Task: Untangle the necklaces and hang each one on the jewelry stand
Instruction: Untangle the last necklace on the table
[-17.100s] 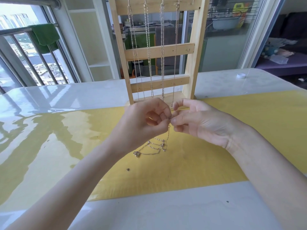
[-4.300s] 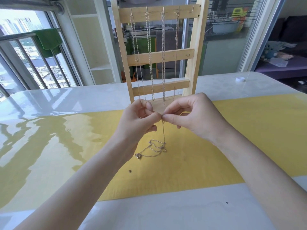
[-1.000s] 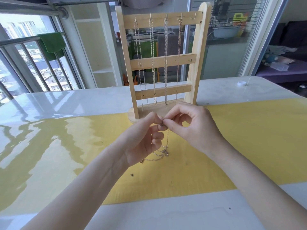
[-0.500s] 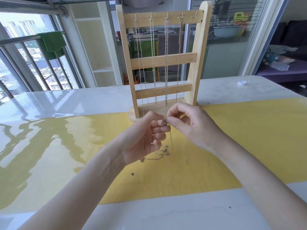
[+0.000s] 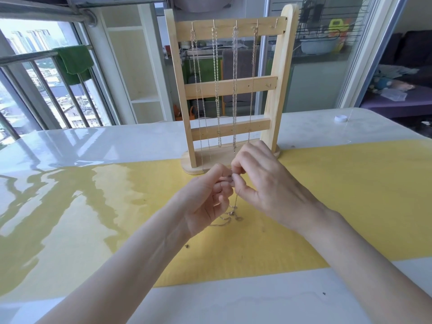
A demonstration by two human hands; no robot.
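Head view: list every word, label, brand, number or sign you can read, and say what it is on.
None can be read. The wooden jewelry stand, the hanging necklaces, the yellow mat and the white cap carry no visible print. The items behind the glass at the upper right are too blurred to show any text.

Left hand [image 5: 208, 202] and right hand [image 5: 264, 183] pinch thin necklace [image 5: 235, 206] together; its tail pools on yellow surface [image 5: 350, 195] before jewelry stand [image 5: 230, 87].
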